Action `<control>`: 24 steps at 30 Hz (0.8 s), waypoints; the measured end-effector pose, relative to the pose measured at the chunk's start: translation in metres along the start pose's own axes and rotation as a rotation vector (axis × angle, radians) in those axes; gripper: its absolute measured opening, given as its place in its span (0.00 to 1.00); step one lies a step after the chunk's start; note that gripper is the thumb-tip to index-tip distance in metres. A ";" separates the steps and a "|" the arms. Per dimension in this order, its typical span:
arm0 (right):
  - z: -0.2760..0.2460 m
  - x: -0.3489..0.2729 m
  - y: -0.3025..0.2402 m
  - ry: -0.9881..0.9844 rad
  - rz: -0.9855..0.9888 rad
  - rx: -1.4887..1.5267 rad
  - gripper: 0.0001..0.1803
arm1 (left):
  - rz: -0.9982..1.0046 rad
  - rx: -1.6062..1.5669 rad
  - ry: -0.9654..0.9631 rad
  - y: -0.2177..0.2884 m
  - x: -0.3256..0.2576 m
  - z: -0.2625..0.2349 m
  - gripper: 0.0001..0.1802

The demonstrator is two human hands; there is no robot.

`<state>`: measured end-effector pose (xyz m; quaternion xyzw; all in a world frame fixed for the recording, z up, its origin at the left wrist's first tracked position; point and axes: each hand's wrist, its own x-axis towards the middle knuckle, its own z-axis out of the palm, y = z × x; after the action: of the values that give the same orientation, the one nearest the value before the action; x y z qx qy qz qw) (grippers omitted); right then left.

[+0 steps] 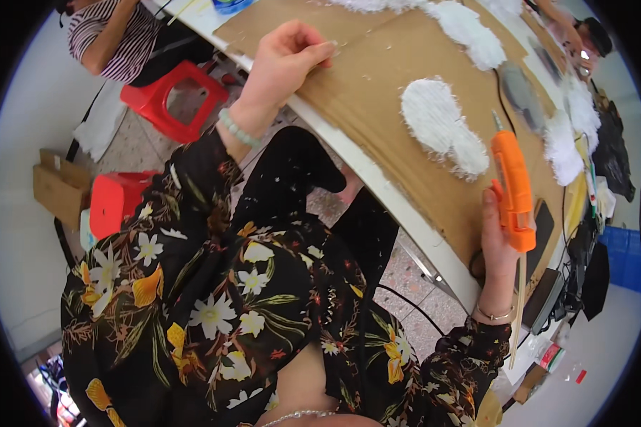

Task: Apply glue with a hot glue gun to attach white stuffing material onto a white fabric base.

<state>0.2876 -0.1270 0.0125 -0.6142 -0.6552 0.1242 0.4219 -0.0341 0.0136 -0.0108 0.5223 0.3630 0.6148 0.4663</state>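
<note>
White pad on cardboard looks shaped; gluing prob. unfinished. L hand, over cardboard's L side, pinches tiny whitish bit; R hand wraps glue gun at cardboard's R.

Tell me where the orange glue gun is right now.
In the head view, the orange glue gun is right of centre, in the person's right hand, just right of the white fuzzy sole-shaped piece.

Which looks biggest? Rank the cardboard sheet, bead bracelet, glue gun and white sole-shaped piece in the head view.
1. Brown cardboard sheet
2. White sole-shaped piece and orange glue gun: alike in length, too close to rank
3. Pale green bead bracelet
</note>
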 end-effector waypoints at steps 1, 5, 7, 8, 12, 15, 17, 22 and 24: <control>0.001 0.000 0.001 0.012 -0.033 0.011 0.14 | 0.009 0.005 -0.028 -0.001 0.001 -0.002 0.05; 0.006 0.003 0.006 -0.005 -0.069 0.087 0.15 | 0.025 -0.002 -0.033 -0.006 0.000 -0.011 0.03; 0.002 -0.002 0.007 0.008 -0.032 0.049 0.16 | 0.025 -0.046 -0.050 -0.012 0.008 -0.006 0.04; -0.002 -0.006 0.009 0.017 -0.003 0.011 0.16 | 0.018 -0.048 -0.061 -0.019 0.012 -0.006 0.04; 0.004 0.002 0.003 0.004 -0.013 0.006 0.19 | -0.253 -0.112 -0.173 -0.054 0.029 -0.049 0.26; -0.001 0.003 0.010 -0.030 -0.035 -0.023 0.19 | -0.169 -0.265 -0.226 -0.020 0.020 -0.025 0.16; -0.001 0.011 -0.009 -0.053 -0.023 -0.103 0.19 | -0.039 -0.313 -0.194 -0.001 0.008 -0.010 0.10; -0.002 0.029 -0.026 -0.006 -0.102 -0.081 0.24 | -0.050 -0.430 -0.214 0.026 -0.006 0.008 0.09; -0.004 0.032 -0.003 0.079 -0.017 0.046 0.21 | -0.105 -0.438 -0.200 0.037 -0.016 0.030 0.07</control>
<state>0.2924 -0.1000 0.0299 -0.6033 -0.6403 0.1114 0.4622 -0.0111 -0.0136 0.0244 0.4474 0.1997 0.5990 0.6334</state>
